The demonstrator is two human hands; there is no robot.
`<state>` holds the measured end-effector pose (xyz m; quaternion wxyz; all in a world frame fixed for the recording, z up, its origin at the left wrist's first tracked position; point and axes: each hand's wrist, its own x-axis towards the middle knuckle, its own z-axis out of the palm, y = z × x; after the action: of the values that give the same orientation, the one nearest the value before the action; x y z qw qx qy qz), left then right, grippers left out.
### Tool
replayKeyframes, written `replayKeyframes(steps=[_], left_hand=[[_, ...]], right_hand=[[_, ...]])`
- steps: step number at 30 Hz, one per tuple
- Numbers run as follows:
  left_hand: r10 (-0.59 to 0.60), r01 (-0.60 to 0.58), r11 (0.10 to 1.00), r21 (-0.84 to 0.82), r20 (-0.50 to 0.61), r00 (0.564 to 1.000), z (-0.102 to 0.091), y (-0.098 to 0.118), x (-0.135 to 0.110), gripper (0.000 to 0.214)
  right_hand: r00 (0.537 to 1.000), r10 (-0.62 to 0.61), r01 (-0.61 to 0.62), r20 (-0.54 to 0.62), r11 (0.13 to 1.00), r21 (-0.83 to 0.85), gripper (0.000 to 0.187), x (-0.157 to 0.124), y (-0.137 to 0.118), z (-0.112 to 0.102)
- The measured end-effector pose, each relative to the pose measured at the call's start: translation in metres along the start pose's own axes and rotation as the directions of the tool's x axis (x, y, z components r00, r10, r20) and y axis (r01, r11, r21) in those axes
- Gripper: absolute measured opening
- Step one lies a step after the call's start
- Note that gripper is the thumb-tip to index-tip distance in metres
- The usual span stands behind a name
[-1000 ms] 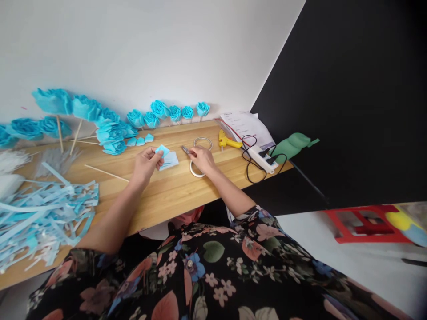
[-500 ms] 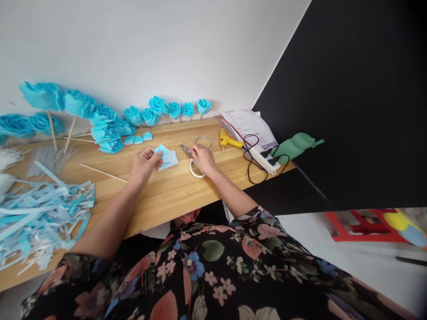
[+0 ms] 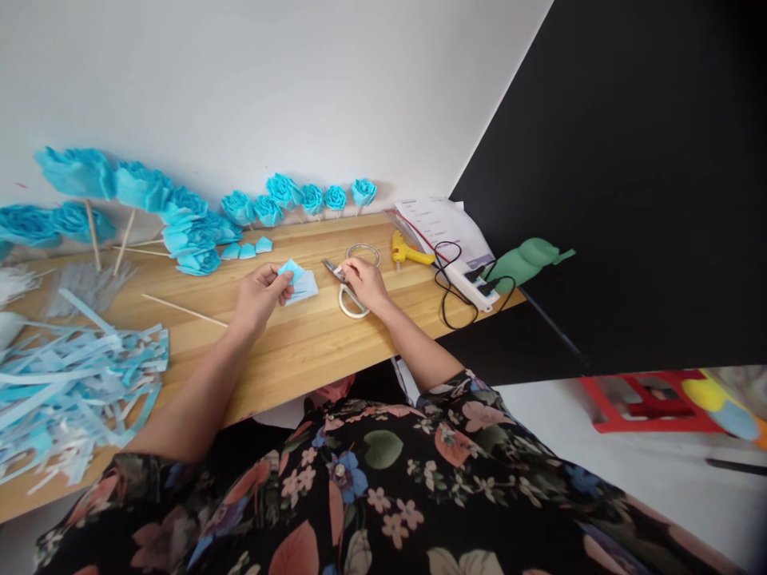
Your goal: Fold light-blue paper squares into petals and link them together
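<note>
Between the thumb and fingers of my left hand (image 3: 259, 297) is a folded blue paper piece (image 3: 293, 271). A paler blue sheet (image 3: 305, 286) lies just beneath and beside it. My right hand (image 3: 367, 283) pinches a small whitish piece (image 3: 339, 273), whose kind I cannot make out. That hand is over a pair of scissors (image 3: 355, 311), which lies on the table with its blades toward the left and its two handle loops spread apart. My fingers cover the middle of the scissors. A few cut blue pieces (image 3: 247, 251) rest behind my left hand.
Blue paper flowers (image 3: 284, 190) on sticks stand along the wall. Paper strips (image 3: 77, 383) are heaped at left, near a loose wooden stick (image 3: 183, 309). A yellow glue gun (image 3: 411, 249), papers (image 3: 440, 228), a power strip (image 3: 473, 286) with black cord, and a green object (image 3: 527, 262) occupy the right end.
My right hand has shifted slightly up and left over the scissors, and a small whitish piece now shows at its fingertips. My left hand stays in place.
</note>
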<state>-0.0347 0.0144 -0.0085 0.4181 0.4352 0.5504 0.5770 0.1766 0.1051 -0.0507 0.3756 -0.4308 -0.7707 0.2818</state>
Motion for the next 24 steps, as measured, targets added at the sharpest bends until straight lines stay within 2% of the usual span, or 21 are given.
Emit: replayKeyframes(steps=[3,5,9,12,19,24], left_hand=[[-0.013,0.013,1.0,-0.002,0.036,0.999,0.001,-0.003,0.001,0.022],[-0.029,0.03,1.0,-0.009,0.065,0.997,0.001,-0.005,0.002,0.026],[-0.065,0.071,0.997,-0.042,0.116,0.991,0.002,-0.005,0.001,0.033],[-0.081,0.093,0.993,-0.068,0.16,0.984,0.002,0.0,-0.002,0.037],[-0.12,0.149,0.985,-0.092,0.264,0.957,0.001,0.009,-0.005,0.039],[-0.129,0.167,0.979,-0.12,0.275,0.953,0.0,0.008,-0.005,0.036]], right_hand=[[0.994,-0.067,0.074,-0.086,0.993,0.087,0.022,-0.006,-0.017,-0.005],[0.967,-0.202,0.208,-0.155,0.978,0.027,0.022,-0.01,-0.033,-0.008],[0.841,-0.508,0.49,-0.185,0.861,-0.136,0.022,-0.014,-0.06,-0.011],[0.766,-0.621,0.585,-0.164,0.78,-0.222,0.022,-0.012,-0.068,-0.009],[0.723,-0.684,0.63,-0.102,0.712,-0.31,0.023,-0.008,-0.069,-0.006],[0.784,-0.621,0.587,-0.005,0.744,-0.319,0.027,-0.007,-0.07,-0.006]])
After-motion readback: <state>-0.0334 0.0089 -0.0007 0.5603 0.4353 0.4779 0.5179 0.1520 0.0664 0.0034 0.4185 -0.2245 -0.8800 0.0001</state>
